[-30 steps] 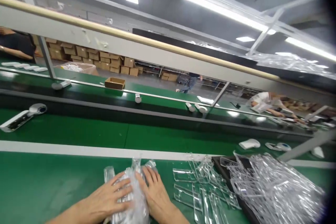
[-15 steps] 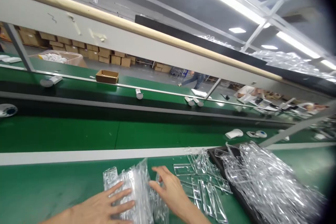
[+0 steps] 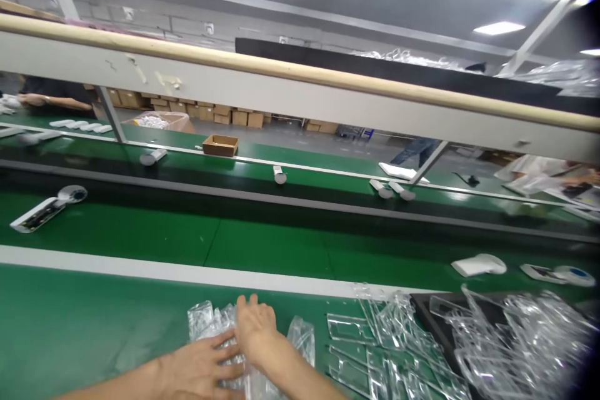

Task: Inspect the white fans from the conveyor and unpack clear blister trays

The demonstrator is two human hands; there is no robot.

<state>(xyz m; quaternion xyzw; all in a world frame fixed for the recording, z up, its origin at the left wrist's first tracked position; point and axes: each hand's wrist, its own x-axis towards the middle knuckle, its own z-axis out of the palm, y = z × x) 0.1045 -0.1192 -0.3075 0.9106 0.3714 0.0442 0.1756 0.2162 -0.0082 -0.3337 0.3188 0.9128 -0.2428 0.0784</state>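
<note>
A bundle of clear plastic bags [image 3: 210,325] lies on the green work surface [image 3: 84,325] at the bottom centre. My left hand [image 3: 199,365] lies flat on the bundle with its fingers stretched out to the right. My right hand [image 3: 255,328] rests over the bundle's right part, fingers curled down onto the plastic. Loose clear plastic pieces [image 3: 375,350] lie just right of my hands.
A black tray [image 3: 424,306] heaped with clear plastic parts [image 3: 520,337] sits at the right. White devices [image 3: 478,264] ride the green conveyor [image 3: 281,244], another [image 3: 42,209] at the left. Other people work at the far left and far right. A beam [image 3: 300,90] runs overhead.
My right hand came back left onto the bag bundle from the loose clear pieces. The view swung, so the tray and pieces now sit farther right.
</note>
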